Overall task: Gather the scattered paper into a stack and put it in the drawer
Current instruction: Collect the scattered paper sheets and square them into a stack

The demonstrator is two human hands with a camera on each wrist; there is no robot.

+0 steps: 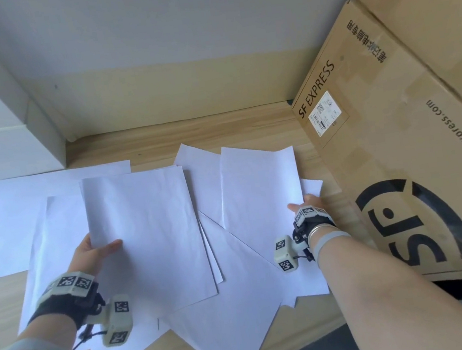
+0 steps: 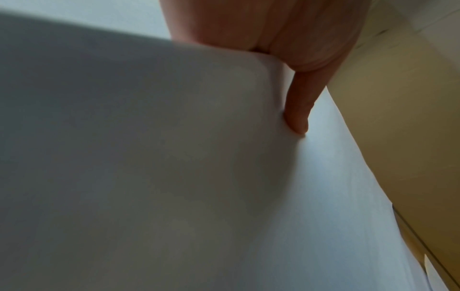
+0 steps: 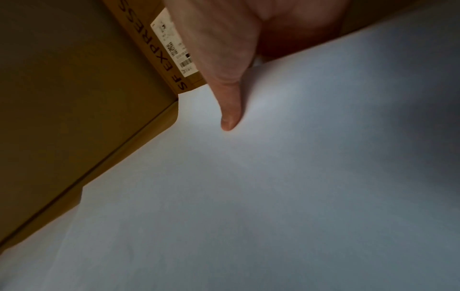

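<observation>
Left hand (image 1: 95,250) pinches a few sheets (image 1: 145,231), right hand (image 1: 307,208) pinches another sheet (image 1: 257,183) near the cardboard box (image 1: 396,136), so I'd slide it under square, no creasing.

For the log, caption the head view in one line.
Each hand, left hand and right hand, grips a white sheet amid scattered paper.

Wood-grain floor (image 1: 217,130); pale wall (image 1: 143,24), cream skirting (image 1: 182,92); cardboard box (image 1: 398,151) right.
</observation>
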